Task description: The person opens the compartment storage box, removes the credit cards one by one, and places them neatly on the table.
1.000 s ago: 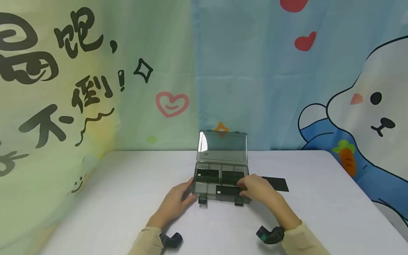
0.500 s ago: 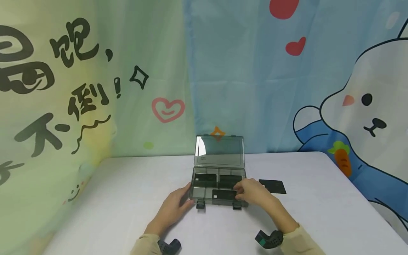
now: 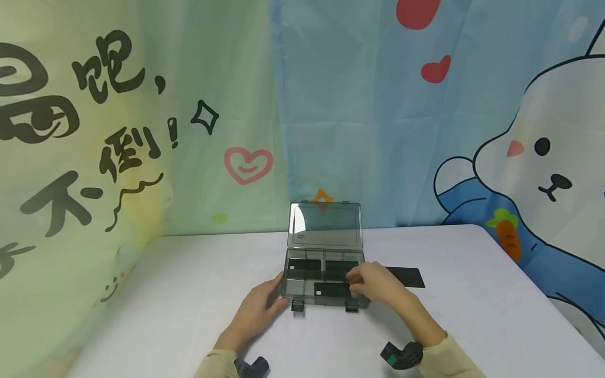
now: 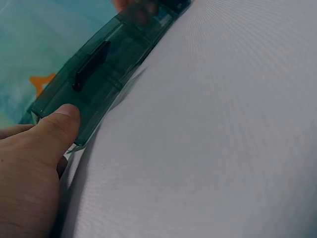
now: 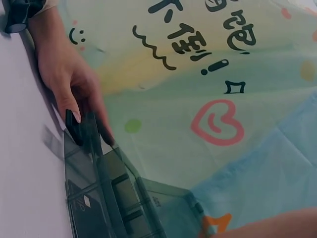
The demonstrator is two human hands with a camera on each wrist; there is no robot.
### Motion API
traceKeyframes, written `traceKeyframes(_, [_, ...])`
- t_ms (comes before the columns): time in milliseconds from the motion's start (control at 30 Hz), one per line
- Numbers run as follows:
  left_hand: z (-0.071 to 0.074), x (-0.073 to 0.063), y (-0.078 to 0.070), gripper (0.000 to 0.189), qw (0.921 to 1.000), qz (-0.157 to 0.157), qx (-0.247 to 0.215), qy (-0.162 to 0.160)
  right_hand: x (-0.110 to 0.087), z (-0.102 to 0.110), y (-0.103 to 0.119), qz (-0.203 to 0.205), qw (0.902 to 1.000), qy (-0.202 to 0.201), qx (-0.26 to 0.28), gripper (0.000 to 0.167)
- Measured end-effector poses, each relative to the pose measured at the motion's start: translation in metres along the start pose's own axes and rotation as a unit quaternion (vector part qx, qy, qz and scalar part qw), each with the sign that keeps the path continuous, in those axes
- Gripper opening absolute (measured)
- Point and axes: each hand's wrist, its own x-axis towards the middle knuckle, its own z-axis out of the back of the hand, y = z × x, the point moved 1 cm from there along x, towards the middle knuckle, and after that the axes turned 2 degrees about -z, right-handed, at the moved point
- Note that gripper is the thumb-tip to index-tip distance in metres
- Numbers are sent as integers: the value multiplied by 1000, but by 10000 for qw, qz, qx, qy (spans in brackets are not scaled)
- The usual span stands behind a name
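Note:
A smoky see-through plastic storage box (image 3: 295, 287) stands on the table with its lid (image 3: 325, 226) raised at the back. My left hand (image 3: 257, 304) holds its left end; in the left wrist view the thumb (image 4: 64, 121) presses the front corner. Two black cards (image 3: 304, 268) lie side by side in the rear compartments. Another black card (image 3: 331, 290), with a small white square, is in the front right compartment. My right hand (image 3: 375, 281) pinches that card's right end, fingers bent over the box's right side. Its fingertips are partly hidden in the right wrist view.
A further black card (image 3: 407, 276) lies on the white table (image 3: 463, 315), right of the box and partly behind the right hand. Two front latches (image 3: 298, 305) hang down toward me. A printed curtain (image 3: 246, 105) rises behind the table. Each wrist wears a dark camera (image 3: 402, 355).
The head view has tilted, so the scene sits slightly lower and further left. Both hands stay at the box, and the cards keep their places in it.

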Motion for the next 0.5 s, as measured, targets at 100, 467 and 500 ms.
traceKeyframes(100, [1,0,-1,70,10000,-21,-62,-5,-1,0,2,2,10000,20,-7,28])
traceKeyframes(467, [1,1,-3,68,9999,-40,-137,-57,-2,-2,4,-141,9988,252,-398,37])
traceKeyframes(500, [1,1,-3,68,9999,-31,-130,-49,-2,-3,4,-135,9988,262,-403,37])
